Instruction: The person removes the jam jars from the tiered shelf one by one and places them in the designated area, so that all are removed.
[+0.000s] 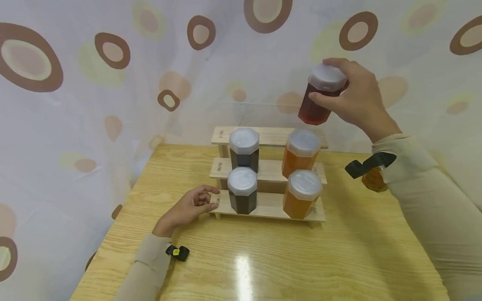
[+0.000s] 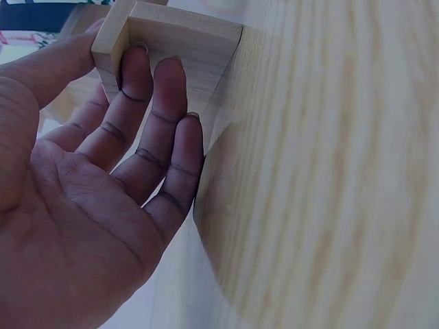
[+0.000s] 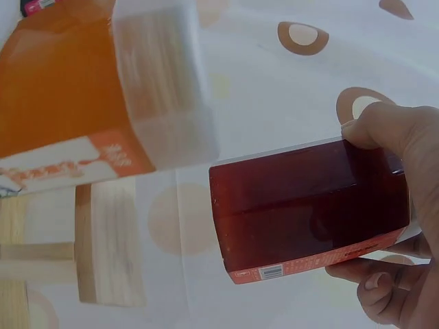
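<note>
The right hand point(image 1: 357, 94) grips a dark red jar point(image 1: 315, 104) near its white lid, tilted in the air above the right side of a three-step wooden rack point(image 1: 271, 203). In the right wrist view the same red jar point(image 3: 309, 205) lies between thumb and fingers. The left hand point(image 1: 188, 207) holds the left end of the rack's lowest step; the left wrist view shows its thumb and curled fingers at the wooden end point(image 2: 182, 31). Two dark jars point(image 1: 242, 202) stand on the rack's left, two orange jars point(image 1: 299, 205) on its right.
The rack stands on a wooden table point(image 1: 226, 251) near its back edge, before a patterned curtain point(image 1: 211, 75). An orange-brown object point(image 1: 374, 182) is partly hidden behind the right wrist's black strap point(image 1: 370, 164). An orange jar point(image 3: 68, 89) looms close in the right wrist view.
</note>
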`<state>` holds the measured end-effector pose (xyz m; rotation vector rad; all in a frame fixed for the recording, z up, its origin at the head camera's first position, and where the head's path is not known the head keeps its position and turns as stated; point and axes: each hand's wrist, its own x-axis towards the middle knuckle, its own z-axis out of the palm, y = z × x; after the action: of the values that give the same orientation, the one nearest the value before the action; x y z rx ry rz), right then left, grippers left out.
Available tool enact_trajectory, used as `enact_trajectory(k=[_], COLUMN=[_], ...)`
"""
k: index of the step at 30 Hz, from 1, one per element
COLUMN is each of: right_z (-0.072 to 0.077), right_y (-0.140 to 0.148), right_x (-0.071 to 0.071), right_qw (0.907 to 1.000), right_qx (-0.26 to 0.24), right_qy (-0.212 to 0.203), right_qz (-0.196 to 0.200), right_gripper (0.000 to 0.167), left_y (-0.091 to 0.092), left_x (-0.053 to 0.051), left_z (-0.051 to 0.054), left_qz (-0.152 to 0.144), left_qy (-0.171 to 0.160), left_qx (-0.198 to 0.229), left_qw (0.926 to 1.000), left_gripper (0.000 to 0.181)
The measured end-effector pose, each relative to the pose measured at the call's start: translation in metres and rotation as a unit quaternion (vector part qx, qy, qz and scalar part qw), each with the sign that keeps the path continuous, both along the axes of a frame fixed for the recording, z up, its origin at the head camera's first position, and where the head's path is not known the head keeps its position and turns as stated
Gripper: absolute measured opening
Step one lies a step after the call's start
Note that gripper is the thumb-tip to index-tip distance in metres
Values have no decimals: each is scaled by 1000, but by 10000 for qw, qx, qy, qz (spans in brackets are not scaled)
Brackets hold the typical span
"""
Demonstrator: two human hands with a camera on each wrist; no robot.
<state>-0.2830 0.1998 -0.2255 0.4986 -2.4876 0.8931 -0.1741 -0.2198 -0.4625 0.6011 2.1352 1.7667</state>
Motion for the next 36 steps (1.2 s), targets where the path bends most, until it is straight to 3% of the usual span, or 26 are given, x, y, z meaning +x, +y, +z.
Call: enact_trajectory(k=[16, 31, 36], right_z=[-22, -50, -63], right_y=[38, 74, 79], right_x=[2, 6, 5], right_qw=[9991, 9966, 9962], right_qx=[-142, 221, 196], right_qy=[97, -400, -364], right_qz=[-387, -691, -762], right_gripper=[70, 75, 75], left_y=[-1, -3, -3], left_x=[0, 1, 0], left_z=[-2, -3, -4], left_qz=[102, 72, 66], left_qy=[29, 38, 67], left_qx=[-148, -133, -136], left_qw=[9998, 9999, 9999], left_gripper=[39, 39, 39])
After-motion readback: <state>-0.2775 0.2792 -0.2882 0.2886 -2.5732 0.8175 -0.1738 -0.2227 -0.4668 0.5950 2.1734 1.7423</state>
